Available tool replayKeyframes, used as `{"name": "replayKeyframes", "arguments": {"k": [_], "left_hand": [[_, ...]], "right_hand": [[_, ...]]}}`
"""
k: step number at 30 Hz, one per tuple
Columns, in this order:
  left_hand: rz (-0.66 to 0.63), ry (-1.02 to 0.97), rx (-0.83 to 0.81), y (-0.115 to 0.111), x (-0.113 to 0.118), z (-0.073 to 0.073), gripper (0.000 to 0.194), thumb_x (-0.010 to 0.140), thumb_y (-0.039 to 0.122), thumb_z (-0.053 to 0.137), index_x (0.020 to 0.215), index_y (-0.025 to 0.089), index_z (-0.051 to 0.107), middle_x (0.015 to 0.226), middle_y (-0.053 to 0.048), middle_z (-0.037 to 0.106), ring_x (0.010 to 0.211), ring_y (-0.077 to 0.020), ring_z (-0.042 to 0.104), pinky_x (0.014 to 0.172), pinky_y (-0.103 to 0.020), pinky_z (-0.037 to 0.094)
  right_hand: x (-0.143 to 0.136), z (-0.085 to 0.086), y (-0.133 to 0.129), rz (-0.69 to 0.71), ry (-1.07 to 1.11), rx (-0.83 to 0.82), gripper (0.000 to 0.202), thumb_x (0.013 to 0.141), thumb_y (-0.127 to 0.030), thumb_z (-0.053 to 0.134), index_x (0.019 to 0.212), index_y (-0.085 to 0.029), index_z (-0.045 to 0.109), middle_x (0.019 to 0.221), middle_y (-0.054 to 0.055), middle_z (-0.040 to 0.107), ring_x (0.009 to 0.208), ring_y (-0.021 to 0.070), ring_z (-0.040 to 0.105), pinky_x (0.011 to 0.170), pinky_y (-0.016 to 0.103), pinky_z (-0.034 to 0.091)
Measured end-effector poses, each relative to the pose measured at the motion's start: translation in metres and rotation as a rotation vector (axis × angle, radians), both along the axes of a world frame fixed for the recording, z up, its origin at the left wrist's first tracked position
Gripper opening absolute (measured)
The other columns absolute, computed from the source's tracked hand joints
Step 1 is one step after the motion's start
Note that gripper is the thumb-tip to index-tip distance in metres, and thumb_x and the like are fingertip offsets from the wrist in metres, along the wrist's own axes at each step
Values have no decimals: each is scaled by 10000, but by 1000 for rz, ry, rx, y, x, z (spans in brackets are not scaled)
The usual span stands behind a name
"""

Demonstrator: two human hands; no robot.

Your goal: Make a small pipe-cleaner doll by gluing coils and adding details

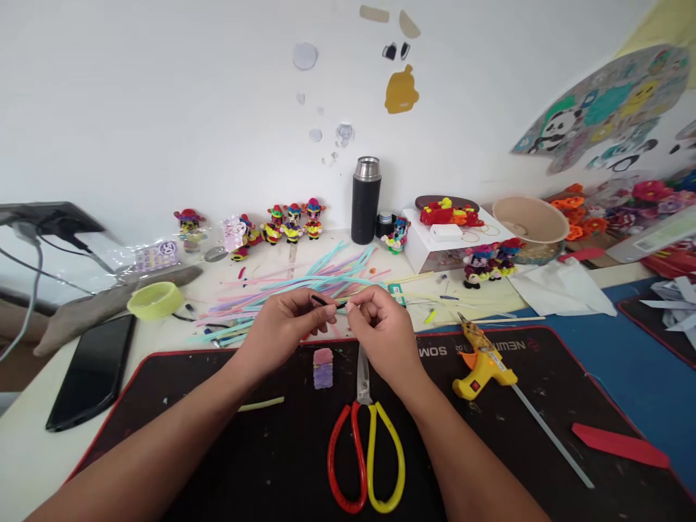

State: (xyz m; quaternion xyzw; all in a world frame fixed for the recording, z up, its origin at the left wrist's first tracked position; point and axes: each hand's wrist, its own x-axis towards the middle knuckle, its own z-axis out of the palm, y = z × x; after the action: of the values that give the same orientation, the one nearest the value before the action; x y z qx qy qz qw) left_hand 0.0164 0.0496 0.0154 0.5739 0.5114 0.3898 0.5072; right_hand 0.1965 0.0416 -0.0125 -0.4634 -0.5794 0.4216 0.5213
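Note:
My left hand [296,317] and my right hand [383,326] meet above the far part of the black mat. Fingertips of both are pinched on a short black pipe cleaner [341,305], the left at one part and the right at its other end. Below them a small pink and purple fuzzy piece [322,368] lies on the mat. Scissors [364,391] with one red and one yellow handle rest beneath my right hand, their blade tips hidden by it. A pale yellow-green pipe cleaner [262,404] lies partly behind my left forearm.
Pastel pipe cleaners [309,279] are heaped beyond my hands. A yellow glue gun [483,366] with a glue stick lies to the right, near a red strip [620,445]. A phone [92,373] sits left. Behind stand a black flask [365,203], several small dolls [293,223] and a white box [440,243].

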Motion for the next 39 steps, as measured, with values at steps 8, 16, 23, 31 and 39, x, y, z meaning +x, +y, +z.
{"name": "replayKeyframes", "arguments": {"k": [8, 16, 23, 31, 39], "left_hand": [[7, -260, -102, -3, 7, -9, 296, 744, 422, 927, 834, 167, 808, 661, -4, 709, 604, -128, 584, 582, -242, 455], [76, -352, -191, -2, 10, -11, 396, 668, 488, 960, 733, 156, 755, 692, -28, 720, 560, -114, 566, 523, -232, 413], [-12, 138, 113, -2, -2, 0, 311, 832, 464, 805, 706, 185, 749, 651, -1, 683, 645, -143, 561, 629, -259, 423], [-20, 132, 39, 0, -8, 8, 385, 827, 548, 779, 726, 186, 692, 592, 26, 608, 544, -124, 492, 534, -250, 382], [-36, -104, -45, 2, -6, -3, 360, 773, 509, 876, 832, 173, 762, 656, 14, 662, 542, -112, 533, 512, -239, 416]], "right_hand": [[-2, -2, -2, 61, 201, -100, 151, 931, -359, 651, 870, -245, 573, 518, -127, 412, 401, 100, 332, 443, 246, 259], [-1, -1, -3, 55, 58, -31, 108, 900, -298, 622, 836, -242, 556, 534, -123, 384, 469, 108, 330, 483, 240, 278], [-3, -1, -5, 112, -236, 2, 75, 847, -217, 597, 803, -247, 544, 530, -119, 372, 481, 116, 360, 514, 253, 267], [0, -5, -2, 100, -102, -36, 87, 916, -300, 634, 861, -237, 608, 542, -115, 380, 492, 121, 369, 516, 255, 285], [-1, -1, -1, 154, 164, -167, 197, 923, -398, 688, 866, -236, 591, 506, -127, 426, 375, 89, 349, 402, 233, 265]]}}
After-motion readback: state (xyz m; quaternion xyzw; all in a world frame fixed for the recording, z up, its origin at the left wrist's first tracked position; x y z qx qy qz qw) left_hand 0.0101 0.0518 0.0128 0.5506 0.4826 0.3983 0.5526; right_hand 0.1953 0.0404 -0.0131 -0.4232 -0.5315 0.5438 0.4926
